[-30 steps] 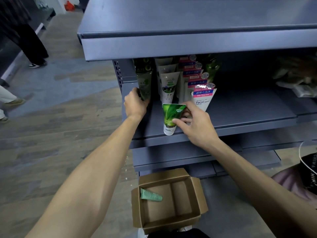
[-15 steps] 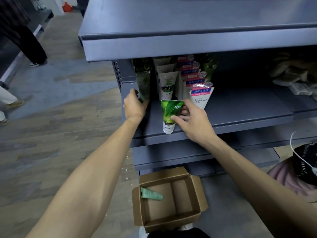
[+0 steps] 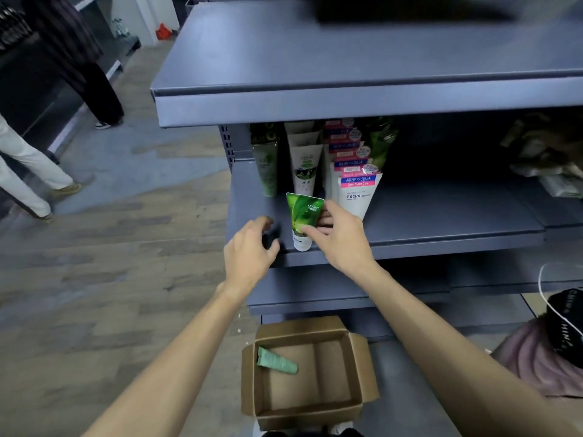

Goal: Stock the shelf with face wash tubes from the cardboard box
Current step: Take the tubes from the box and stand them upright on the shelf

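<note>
My right hand grips a bright green face wash tube that stands cap-down near the front edge of the grey middle shelf. My left hand hovers just left of it, fingers apart, holding nothing. Behind stand rows of tubes: a pale green tube, a white tube and pink-and-white Facial tubes. On the floor below lies the open cardboard box with one mint green tube in its left corner.
The grey upper shelf overhangs the stocked rows. Loose packets lie at the shelf's right end. Two people's legs stand on the wooden floor at the left. A pink garment and black cap sit at the lower right.
My left hand has let go of the pale green tube at the back and drawn toward the shelf's front edge. My right hand still holds the bright green tube upright.
</note>
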{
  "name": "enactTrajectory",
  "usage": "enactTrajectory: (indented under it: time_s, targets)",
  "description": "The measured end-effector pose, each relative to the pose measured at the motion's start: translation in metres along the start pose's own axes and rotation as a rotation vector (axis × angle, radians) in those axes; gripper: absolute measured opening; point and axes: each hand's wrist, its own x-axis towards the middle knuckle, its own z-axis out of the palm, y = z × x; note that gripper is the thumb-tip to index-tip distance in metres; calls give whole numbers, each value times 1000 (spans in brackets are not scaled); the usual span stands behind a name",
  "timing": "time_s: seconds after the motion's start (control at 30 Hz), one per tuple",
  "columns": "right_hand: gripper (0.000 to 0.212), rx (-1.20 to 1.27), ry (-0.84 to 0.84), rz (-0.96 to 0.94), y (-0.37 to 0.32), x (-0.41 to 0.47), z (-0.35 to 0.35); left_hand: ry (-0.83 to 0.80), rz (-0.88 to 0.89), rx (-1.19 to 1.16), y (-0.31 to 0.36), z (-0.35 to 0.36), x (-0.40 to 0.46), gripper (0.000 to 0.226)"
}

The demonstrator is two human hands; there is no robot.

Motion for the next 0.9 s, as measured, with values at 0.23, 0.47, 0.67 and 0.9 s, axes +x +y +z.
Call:
enactTrajectory:
  time_s: [0.23,0.47,0.67,0.9]
  targets:
    - [27,121,-44,-20,6,-15,-16,-44,-14,69,28,-3,-22,32]
    - [29,108,-84,-9,23,-33,-45,-79,-50,65,56,13,-48,31]
    - [29,67,-68,-27,25,-48,-62,-89,21,80,74,9,-60,30]
    - [27,33,12,-34,9,-74,-76,-79,114,-21,84,-5,-63,30]
